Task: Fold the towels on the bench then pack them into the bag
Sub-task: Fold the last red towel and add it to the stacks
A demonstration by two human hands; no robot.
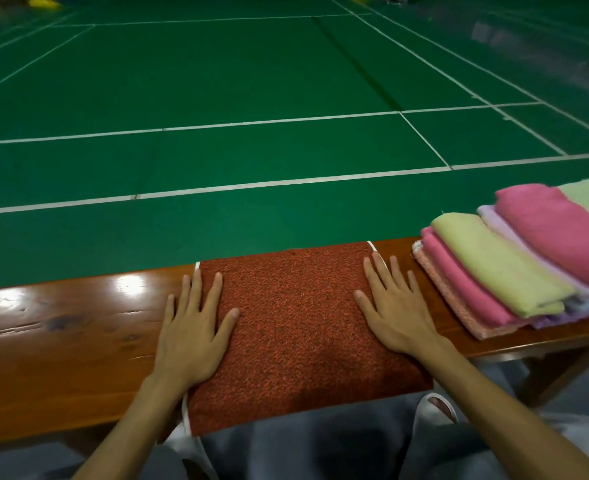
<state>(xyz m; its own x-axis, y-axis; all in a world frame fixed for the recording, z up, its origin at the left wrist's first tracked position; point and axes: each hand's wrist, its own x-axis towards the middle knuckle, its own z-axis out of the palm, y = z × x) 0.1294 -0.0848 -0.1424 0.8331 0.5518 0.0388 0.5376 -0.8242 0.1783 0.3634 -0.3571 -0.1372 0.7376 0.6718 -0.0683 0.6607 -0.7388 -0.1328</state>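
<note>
A rust-red towel point(296, 327) with thin white edging lies flat across the glossy wooden bench point(61, 344), its near edge hanging over the front. My left hand point(192, 327) rests flat on the towel's left edge, fingers straight and spread. On the right side of the towel my right hand point(393, 306) presses down, fingers also straight. A stack of folded towels point(515, 265) in pink, pale yellow-green, lilac and salmon sits on the bench at the right. No bag is in view.
Beyond the bench spreads a green court floor point(251, 81) with white lines. My grey-clad lap point(321, 448) fills the bottom of the view, with a white shoe point(435, 410) showing beside the bench leg point(556, 372).
</note>
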